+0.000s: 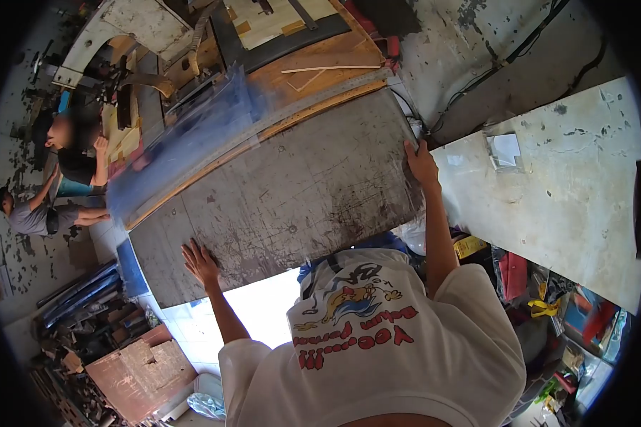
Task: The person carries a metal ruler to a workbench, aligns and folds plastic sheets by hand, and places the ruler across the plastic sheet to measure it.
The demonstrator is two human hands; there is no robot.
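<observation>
A worn grey work surface (285, 185), scratched and stained, stretches across in front of me. My left hand (201, 263) lies flat on its near left part, fingers spread, holding nothing. At the right end, my right hand (421, 165) straddles the edge of the surface, thumb side on top and the other fingers partly hidden over the side. Along the far edge run a long metal straightedge (292, 117) and a wooden strip (271, 132). Bluish clear plastic sheeting (192, 139) lies just beyond them.
A pale large panel (548, 192) stands at right. Beyond the plastic are a wooden board (327, 71) and a white machine (132, 35). Two people (78, 153) (39, 213) are at far left. Scrap pieces (85, 320) pile up lower left; tools and bags (541, 306) clutter lower right.
</observation>
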